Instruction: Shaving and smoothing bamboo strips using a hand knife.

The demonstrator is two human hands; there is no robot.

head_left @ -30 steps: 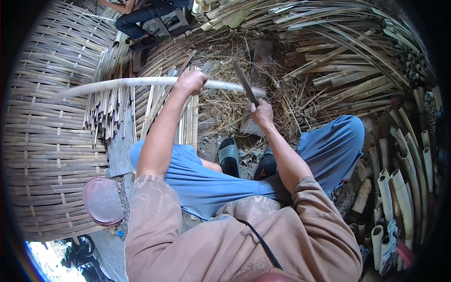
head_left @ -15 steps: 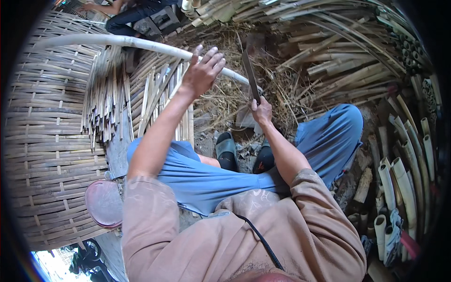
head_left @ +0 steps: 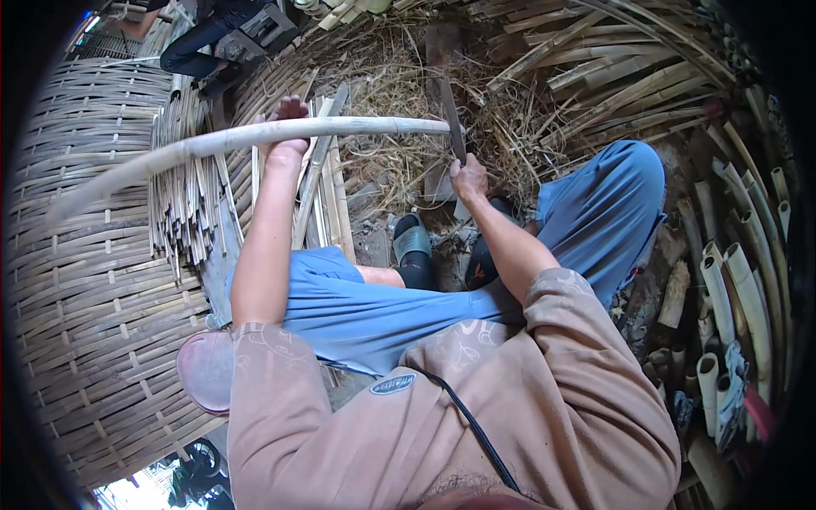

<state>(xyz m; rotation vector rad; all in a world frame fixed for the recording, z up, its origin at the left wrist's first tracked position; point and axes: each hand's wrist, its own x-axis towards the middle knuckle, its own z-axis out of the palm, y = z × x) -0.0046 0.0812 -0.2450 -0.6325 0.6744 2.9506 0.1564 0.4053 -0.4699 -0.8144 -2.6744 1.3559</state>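
Note:
A long pale bamboo pole (head_left: 340, 126) stretches across from the far left, its tip right at the blade of a machete (head_left: 451, 115); whether the two touch I cannot tell. My left hand (head_left: 289, 146) bears the pole from below, the pole lying across the palm and the fingers curled up beyond it. My right hand (head_left: 469, 179) is closed round the machete's handle, mostly hidden by the fingers, with the long dark blade pointing away from me.
Shavings (head_left: 382, 93) litter the ground ahead. Woven bamboo matting (head_left: 93, 314) spreads at left, beside a bundle of thin strips (head_left: 183, 204). Split bamboo (head_left: 620, 85) is heaped at far right; cut tubes (head_left: 748, 289) stand at right. Another person's leg (head_left: 204, 47) shows at far left.
The pole has swung, its left part coming down nearer to me. My left hand has moved left and gone from above the pole to beneath it. My right hand still grips the machete.

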